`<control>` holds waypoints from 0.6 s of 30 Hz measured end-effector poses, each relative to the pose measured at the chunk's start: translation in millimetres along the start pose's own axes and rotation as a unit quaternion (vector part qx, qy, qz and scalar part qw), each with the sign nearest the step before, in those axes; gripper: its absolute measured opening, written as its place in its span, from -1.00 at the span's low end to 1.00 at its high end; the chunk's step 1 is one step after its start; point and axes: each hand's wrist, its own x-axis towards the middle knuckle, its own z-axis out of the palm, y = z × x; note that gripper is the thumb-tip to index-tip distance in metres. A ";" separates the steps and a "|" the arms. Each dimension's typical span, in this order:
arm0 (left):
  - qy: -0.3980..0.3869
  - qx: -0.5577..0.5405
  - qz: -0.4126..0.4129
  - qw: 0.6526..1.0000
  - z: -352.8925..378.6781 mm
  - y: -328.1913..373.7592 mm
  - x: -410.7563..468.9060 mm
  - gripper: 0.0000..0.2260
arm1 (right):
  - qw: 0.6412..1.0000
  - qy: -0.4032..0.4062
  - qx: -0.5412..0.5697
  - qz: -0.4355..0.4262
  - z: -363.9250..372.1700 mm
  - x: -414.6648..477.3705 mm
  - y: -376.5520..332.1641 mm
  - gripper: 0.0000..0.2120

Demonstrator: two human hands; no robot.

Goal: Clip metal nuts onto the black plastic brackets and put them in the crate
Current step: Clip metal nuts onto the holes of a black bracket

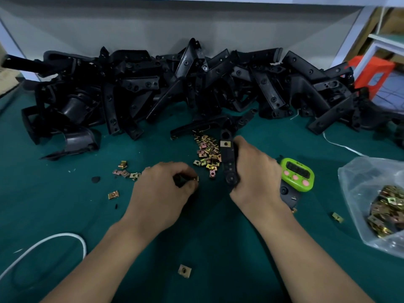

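Right hand (251, 169) grips one long black plastic bracket (228, 158); left hand (164, 189) pinches one small brass metal nut (196, 178); one green timer (297, 174).

Right hand (253, 169) grips long black plastic bracket (228, 162), one brass-coloured metal clip nut (225, 144) already on it. Left hand (166, 189) pinches small metal nut (196, 178). Loose nut pile (207, 153) between them on green tabletop (65, 215); heap of black brackets (175, 84) behind.
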 end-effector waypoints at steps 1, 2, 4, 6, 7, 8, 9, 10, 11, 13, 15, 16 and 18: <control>0.011 -0.014 -0.005 1.000 0.2 0.9 -0.9 -0.91 | 1.000 -0.008 0.018 -0.014 -0.5 -0.4 0.0 -0.71; 0.021 -0.025 -0.005 0.999 0.3 2.0 -1.5 -0.89 | 0.998 -0.021 0.053 -0.036 -0.7 -1.3 -0.1 -0.70; 0.039 -0.041 0.004 0.998 -0.8 4.3 -1.6 -0.79 | 0.984 -0.054 0.150 -0.085 -0.1 -4.9 -2.1 -0.77; 0.051 -0.067 0.015 0.996 -2.7 4.4 -0.2 -0.64 | 0.968 -0.074 0.207 -0.118 3.0 -7.9 -5.4 -0.88; 0.054 -0.083 0.021 0.995 -3.4 4.0 0.3 -0.58 | 0.966 -0.078 0.211 -0.129 4.7 -8.7 -7.0 -0.83; 0.054 -0.099 0.030 0.993 -3.8 3.6 0.3 -0.54 | 0.965 -0.082 0.208 -0.140 6.9 -9.4 -8.1 -0.76; 0.055 -0.113 0.040 0.991 -4.1 3.5 0.2 -0.51 | 0.963 -0.084 0.206 -0.149 8.8 -9.5 -9.7 -0.71; 0.055 -0.122 0.049 0.990 -4.2 3.2 0.1 -0.50 | 0.962 -0.084 0.213 -0.152 10.1 -9.7 -10.7 -0.68; 0.055 -0.129 0.057 0.989 -4.4 3.0 0.1 -0.49 | 0.960 -0.084 0.226 -0.144 10.5 -10.0 -11.8 -0.68; 0.055 -0.138 0.068 0.987 -4.9 2.1 0.6 -0.51 | 0.959 -0.085 0.248 -0.108 9.5 -9.7 -12.8 -0.72; 0.057 -0.129 0.075 0.987 -5.3 1.1 0.4 -0.56 | 0.959 -0.101 0.250 -0.089 7.3 -8.5 -14.3 -0.79; 0.057 -0.120 0.075 0.988 -5.4 0.5 0.6 -0.59 | 0.958 -0.113 0.250 -0.086 6.3 -8.0 -14.9 -0.84; 0.061 -0.119 0.066 0.989 -6.8 -1.3 1.6 -0.62 | 0.958 -0.119 0.246 -0.085 3.4 -6.7 -15.1 -0.85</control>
